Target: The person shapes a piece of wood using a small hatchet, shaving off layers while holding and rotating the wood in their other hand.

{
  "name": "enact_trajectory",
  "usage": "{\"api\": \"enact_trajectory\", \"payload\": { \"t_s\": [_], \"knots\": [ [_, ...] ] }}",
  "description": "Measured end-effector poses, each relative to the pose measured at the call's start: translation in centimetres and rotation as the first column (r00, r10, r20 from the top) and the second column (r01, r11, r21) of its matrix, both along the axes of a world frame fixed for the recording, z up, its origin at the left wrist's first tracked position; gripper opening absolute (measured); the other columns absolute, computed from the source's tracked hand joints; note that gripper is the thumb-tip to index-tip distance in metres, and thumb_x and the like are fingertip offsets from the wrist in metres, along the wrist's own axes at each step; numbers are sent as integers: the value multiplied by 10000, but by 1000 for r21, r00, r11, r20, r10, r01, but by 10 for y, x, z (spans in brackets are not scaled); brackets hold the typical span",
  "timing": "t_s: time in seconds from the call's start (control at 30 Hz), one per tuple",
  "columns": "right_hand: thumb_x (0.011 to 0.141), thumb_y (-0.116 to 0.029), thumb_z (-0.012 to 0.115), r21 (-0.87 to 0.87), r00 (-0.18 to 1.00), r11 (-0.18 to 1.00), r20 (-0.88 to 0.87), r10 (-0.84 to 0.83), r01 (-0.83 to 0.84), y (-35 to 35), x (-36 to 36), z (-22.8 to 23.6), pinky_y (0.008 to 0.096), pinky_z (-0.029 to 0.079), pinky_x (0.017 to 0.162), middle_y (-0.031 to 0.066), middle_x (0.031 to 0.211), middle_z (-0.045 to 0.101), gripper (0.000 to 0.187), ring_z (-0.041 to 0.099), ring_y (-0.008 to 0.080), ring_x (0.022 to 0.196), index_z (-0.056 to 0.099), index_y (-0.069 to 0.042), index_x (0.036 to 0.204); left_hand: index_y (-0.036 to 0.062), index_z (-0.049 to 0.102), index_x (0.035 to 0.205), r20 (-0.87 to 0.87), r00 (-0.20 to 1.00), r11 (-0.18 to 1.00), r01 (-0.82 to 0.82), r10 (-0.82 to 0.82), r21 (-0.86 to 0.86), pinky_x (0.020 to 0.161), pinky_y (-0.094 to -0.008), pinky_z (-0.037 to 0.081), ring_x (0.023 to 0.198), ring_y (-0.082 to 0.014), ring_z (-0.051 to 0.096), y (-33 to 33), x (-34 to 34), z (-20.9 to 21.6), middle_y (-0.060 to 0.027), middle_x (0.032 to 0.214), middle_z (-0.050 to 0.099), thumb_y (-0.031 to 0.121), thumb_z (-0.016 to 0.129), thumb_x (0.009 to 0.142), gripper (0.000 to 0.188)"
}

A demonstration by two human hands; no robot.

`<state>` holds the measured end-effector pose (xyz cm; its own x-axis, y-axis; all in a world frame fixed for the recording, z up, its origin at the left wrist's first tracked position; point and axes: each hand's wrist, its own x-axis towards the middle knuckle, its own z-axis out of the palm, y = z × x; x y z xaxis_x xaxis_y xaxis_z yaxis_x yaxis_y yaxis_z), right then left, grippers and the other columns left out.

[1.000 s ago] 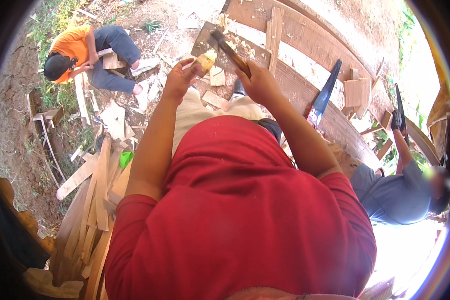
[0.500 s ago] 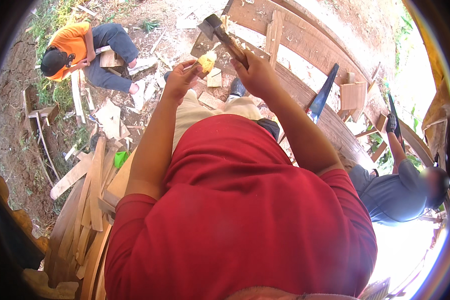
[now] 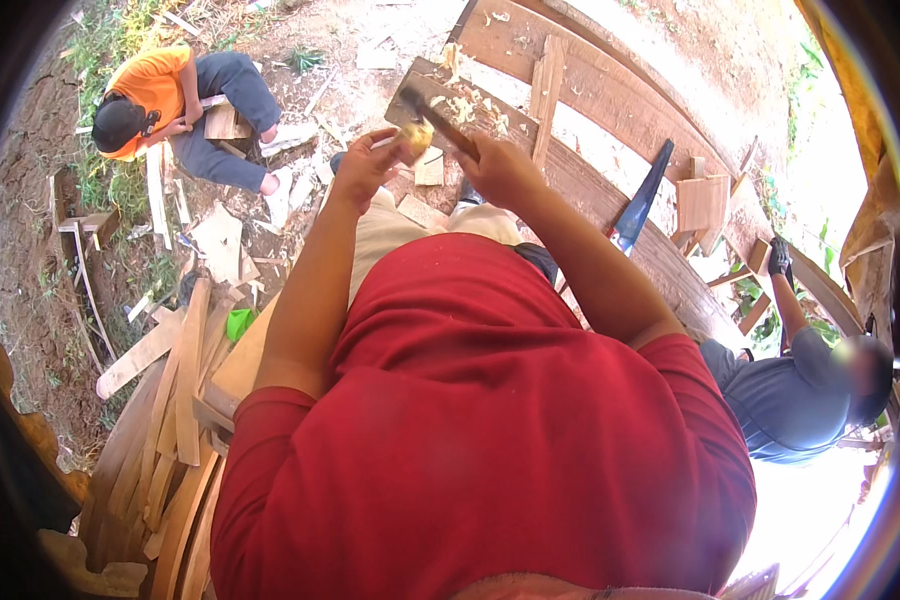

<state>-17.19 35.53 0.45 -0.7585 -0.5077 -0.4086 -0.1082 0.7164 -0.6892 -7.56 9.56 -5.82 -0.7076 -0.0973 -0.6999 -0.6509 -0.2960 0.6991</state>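
Observation:
My left hand (image 3: pixel 365 172) is closed, pinching a small pale-yellow rounded piece of wood (image 3: pixel 419 139) between thumb and fingers. Around a wooden handle my right hand (image 3: pixel 503 172) is wrapped; the handle belongs to a short hatchet (image 3: pixel 442 122) with a dark metal head. The hatchet's head is beside the top of the wood piece, blurred by motion, and whether it touches the wood I cannot tell. Just below the hands, a light wooden block (image 3: pixel 429 167) lies near my feet.
A plank bench (image 3: pixel 610 105) with curled shavings (image 3: pixel 462 108) runs ahead to the right, a blue-handled handsaw (image 3: pixel 642 200) on it. Long boards (image 3: pixel 185 390) pile up at lower left. One person in orange (image 3: pixel 155 85) sits at left; another in dark clothes (image 3: pixel 795 395) works at right.
The hatchet has swung down from above toward the wood piece, and my right hand has lowered slightly. My left hand keeps its hold on the wood, its fingers barely shifted.

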Motion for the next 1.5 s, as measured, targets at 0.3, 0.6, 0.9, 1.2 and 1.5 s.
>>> {"api": "enact_trajectory", "payload": {
  "t_s": [0.3, 0.6, 0.9, 1.2, 1.5],
  "knots": [
    [1053, -437, 614, 38, 999, 998, -10, 42, -42, -7, -5, 23, 567, 561, 849, 229, 984, 767, 408, 743, 446, 954, 684, -45, 1141, 50, 539, 1467, 72, 996, 998, -43, 46, -35, 1040, -433, 530, 1243, -195, 663, 7, -8, 15, -91, 1347, 717, 482, 941, 847, 856],
    [1071, -442, 587, -27, 996, 997, -52, -78, 77, 6, -21, 2, 579, 548, 845, 266, 964, 753, 431, 734, 470, 929, 669, -32, 1178, 44, 523, 1461, 62, 993, 995, -104, 104, -5, 1028, -435, 524, 1236, -193, 670, 8, -3, 11, -86, 1327, 719, 447, 939, 863, 833],
    [1064, -443, 605, 120, 990, 992, 136, -48, 31, 18, 7, -38, 573, 549, 869, 271, 988, 755, 446, 728, 487, 968, 674, -22, 1192, 64, 503, 1484, 68, 994, 996, -89, 89, 0, 907, -396, 636, 1139, -213, 738, 11, -5, 16, -123, 1313, 718, 369, 904, 911, 763],
    [1050, -433, 627, 43, 987, 988, 56, -150, 148, 51, -12, -2, 565, 533, 822, 270, 977, 737, 434, 709, 487, 936, 667, -3, 1103, 59, 403, 1554, 65, 992, 991, -114, 109, 67, 884, -424, 660, 1116, -272, 740, 21, -17, 42, -182, 1377, 653, 230, 725, 1050, 622],
    [1059, -439, 627, 67, 991, 996, 115, -63, 55, 63, 11, -2, 564, 531, 810, 259, 942, 736, 425, 709, 490, 919, 666, -17, 1081, 21, 542, 1404, 111, 855, 342, 318, -507, -884, 909, -468, 586, 1075, -393, 731, 38, -20, 59, -213, 1208, 728, 247, 814, 901, 615]
  ]
}}
